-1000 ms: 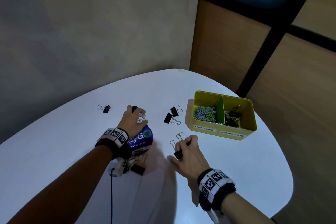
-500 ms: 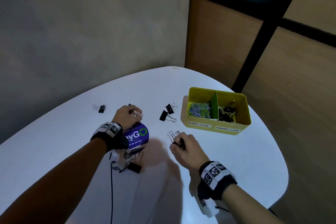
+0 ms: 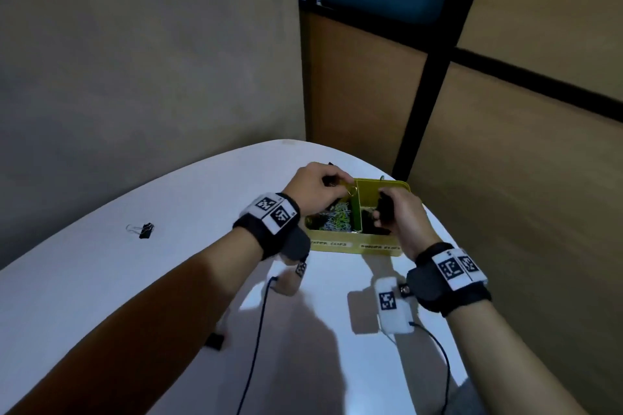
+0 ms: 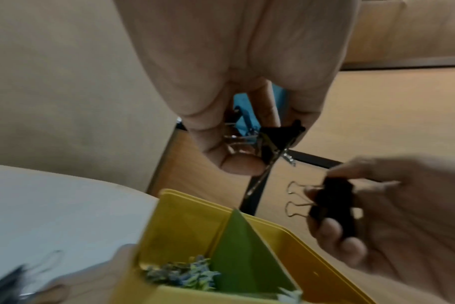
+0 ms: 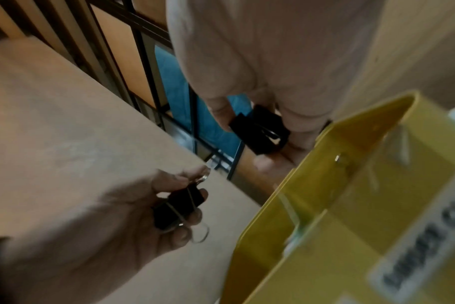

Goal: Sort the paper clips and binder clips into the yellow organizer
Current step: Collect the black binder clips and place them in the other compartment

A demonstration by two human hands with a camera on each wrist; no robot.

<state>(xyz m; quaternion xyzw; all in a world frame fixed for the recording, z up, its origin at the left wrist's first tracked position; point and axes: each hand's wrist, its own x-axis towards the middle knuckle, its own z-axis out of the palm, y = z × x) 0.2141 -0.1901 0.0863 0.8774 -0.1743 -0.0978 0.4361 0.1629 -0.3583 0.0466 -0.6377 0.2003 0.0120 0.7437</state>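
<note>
The yellow organizer [image 3: 337,245] stands on the white table, split by a green divider [image 3: 355,217]. Coloured paper clips [image 3: 335,221] fill its left compartment and dark binder clips lie in the right one. My left hand [image 3: 337,184] hovers over the back of the left compartment and pinches a black binder clip [image 4: 281,133] with silver handles. My right hand [image 3: 382,212] is above the right compartment, fingers curled round black binder clips [image 4: 333,205]. In the right wrist view the right hand's clip [image 5: 260,131] hangs beside the organizer's wall [image 5: 325,185].
One black binder clip [image 3: 143,230] lies alone on the table [image 3: 168,280] far to the left. Grey wall and wooden partitions stand close behind the table's rounded edge. Thin cables [image 3: 256,330] trail from both wrists across the near table.
Both hands have lifted off the table and moved to the right, over the organizer, each carrying binder clips. The two clips that lay left of the organizer are no longer visible.
</note>
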